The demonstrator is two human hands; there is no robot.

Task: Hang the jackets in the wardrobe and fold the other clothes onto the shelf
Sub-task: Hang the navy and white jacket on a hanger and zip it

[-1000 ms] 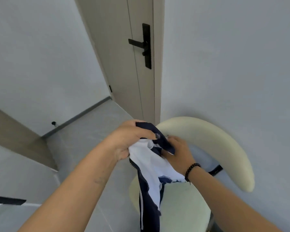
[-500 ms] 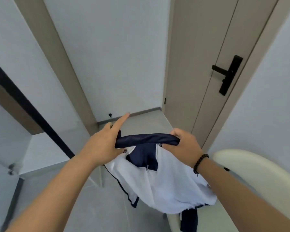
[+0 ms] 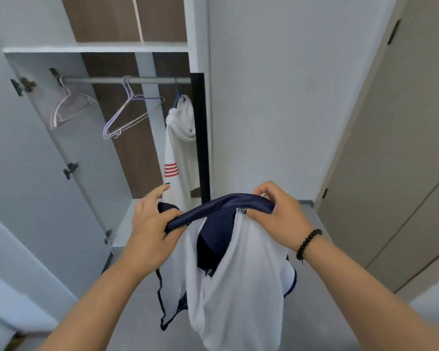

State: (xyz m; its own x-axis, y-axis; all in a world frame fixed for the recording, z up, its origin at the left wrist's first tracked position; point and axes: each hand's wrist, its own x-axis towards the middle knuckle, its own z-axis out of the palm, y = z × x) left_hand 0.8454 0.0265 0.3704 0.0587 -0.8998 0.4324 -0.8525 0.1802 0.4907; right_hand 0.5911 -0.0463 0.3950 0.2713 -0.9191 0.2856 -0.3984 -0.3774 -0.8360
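Head view: my left hand (image 3: 151, 225) and right hand (image 3: 280, 215) grip jacket (image 3: 228, 287) collar, stretched left-right; body hangs straight down.

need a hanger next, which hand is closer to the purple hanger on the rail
Left. The left hand grips the jacket collar below the purple hanger; the right hand holds the collar's other end, farther right.

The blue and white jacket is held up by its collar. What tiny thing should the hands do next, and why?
Probably free the left hand and reach for the empty purple hanger on the rail. Both hands grip the jacket by its navy collar, in front of the open wardrobe, and no hanger is in it yet. The right hand could keep holding the collar.
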